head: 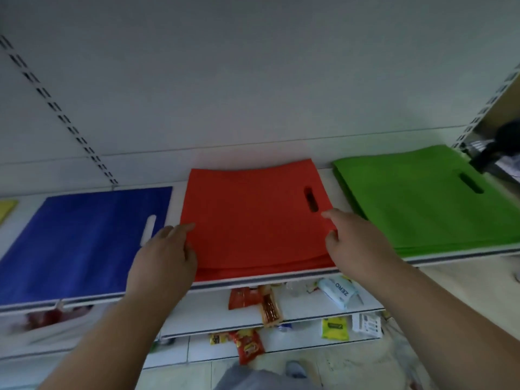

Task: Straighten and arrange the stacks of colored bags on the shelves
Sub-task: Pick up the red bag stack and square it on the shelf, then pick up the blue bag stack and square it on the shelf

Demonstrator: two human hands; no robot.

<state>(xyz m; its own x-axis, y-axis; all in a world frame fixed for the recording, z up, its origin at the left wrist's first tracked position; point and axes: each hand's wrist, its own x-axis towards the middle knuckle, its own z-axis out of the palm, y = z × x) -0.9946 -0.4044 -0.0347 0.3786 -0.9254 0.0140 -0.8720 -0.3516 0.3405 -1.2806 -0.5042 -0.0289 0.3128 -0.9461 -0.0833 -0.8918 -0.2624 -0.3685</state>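
both hands, left hand (166,249) and right hand (354,240), pinch the red stack's (253,220) sides at the shelf's (281,280) front edge; blue (78,243) and green (427,201) stacks look tidy.

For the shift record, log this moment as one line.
left hand: grips red stack left edge | right hand: grips right edge | blue stack, green stack: untouched
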